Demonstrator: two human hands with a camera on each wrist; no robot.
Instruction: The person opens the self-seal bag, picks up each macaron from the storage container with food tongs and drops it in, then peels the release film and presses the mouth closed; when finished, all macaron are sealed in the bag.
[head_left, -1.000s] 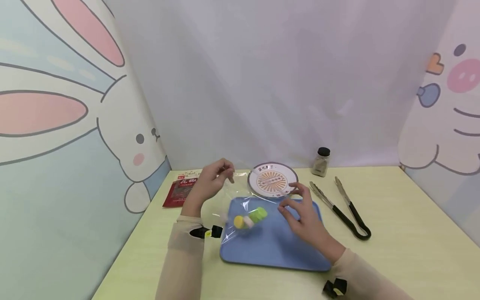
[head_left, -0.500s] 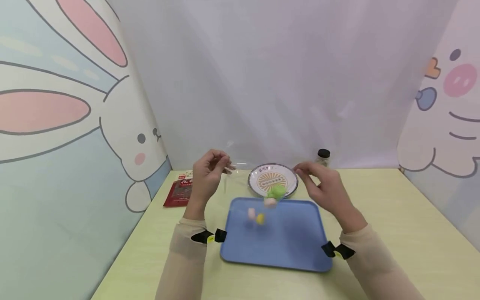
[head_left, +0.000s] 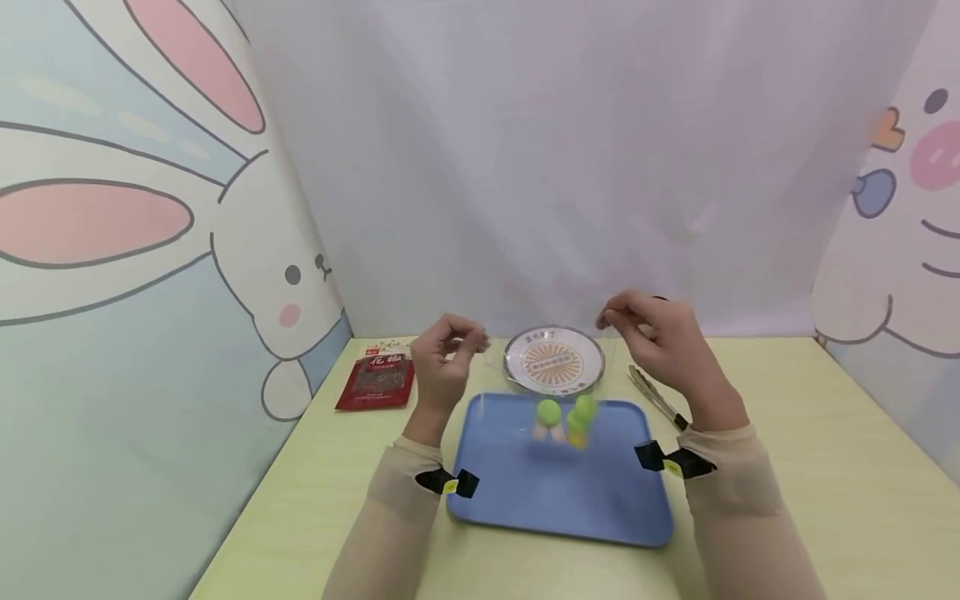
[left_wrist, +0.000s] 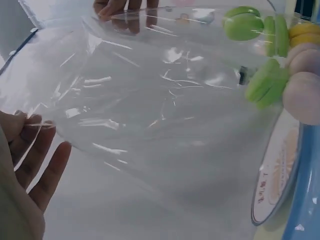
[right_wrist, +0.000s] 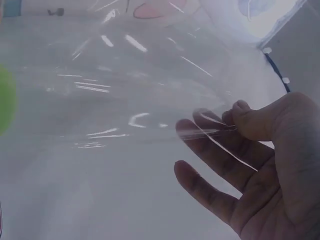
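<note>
A clear plastic bag (left_wrist: 145, 105) hangs stretched between both hands. My left hand (head_left: 446, 362) pinches one upper corner between thumb and fingers. At the opposite corner, my right hand (head_left: 663, 342) pinches the film the same way, its other fingers spread in the right wrist view. Several macarons lie together in the bottom of the bag: green macarons (left_wrist: 243, 26), a yellow macaron (left_wrist: 306, 36) and pink macarons (left_wrist: 302, 98). In the head view they hang over the blue tray (head_left: 555, 504), slightly blurred. The film itself is barely visible there.
Behind the tray stands a round patterned plate (head_left: 555, 362). A red seasoning packet (head_left: 377, 385) lies at the back left. Tongs (head_left: 652, 394) are partly covered by the right arm, and a jar's black lid (head_left: 660, 297) barely shows behind the right hand.
My right hand has moved up and away to the right and now pinches the bag's other corner. The macarons have shifted right inside the bag. Both hands hold it spread.
</note>
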